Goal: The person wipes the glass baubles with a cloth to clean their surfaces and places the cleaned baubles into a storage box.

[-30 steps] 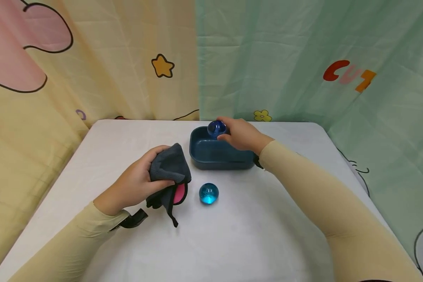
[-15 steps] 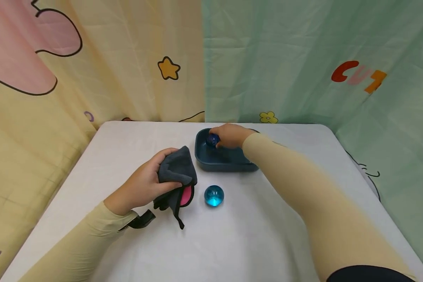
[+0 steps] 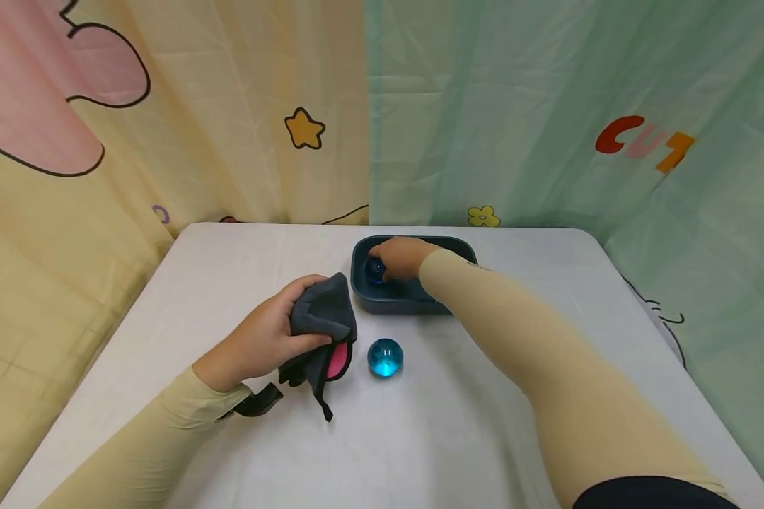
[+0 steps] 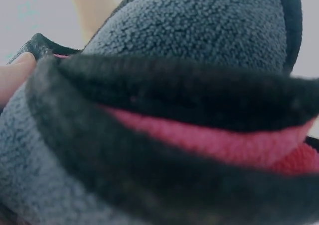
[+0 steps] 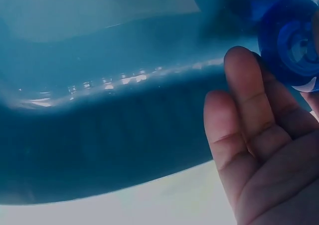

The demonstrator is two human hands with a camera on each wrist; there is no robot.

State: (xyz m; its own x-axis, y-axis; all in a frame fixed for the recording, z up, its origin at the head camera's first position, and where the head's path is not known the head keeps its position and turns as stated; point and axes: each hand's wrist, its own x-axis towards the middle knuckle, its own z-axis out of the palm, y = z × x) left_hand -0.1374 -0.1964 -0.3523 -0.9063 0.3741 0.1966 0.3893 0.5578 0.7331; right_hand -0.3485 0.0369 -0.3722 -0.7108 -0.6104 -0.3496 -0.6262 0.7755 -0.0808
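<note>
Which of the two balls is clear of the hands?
The light-blue ball, sitting on the white table outside the tray. The dark-blue ball is gripped by the right hand, inside the tray.

On the green curtain [image 3: 528, 85], beyond the table's [image 3: 274, 247] far right corner, coloured letters are showing: a red "C" [image 3: 604, 138], a pink "U" [image 3: 639, 149] and an orange character [image 3: 676, 148] resembling a "T". Near the far left corner, a purple mark [image 3: 165, 215] is proving too small to read.
</note>
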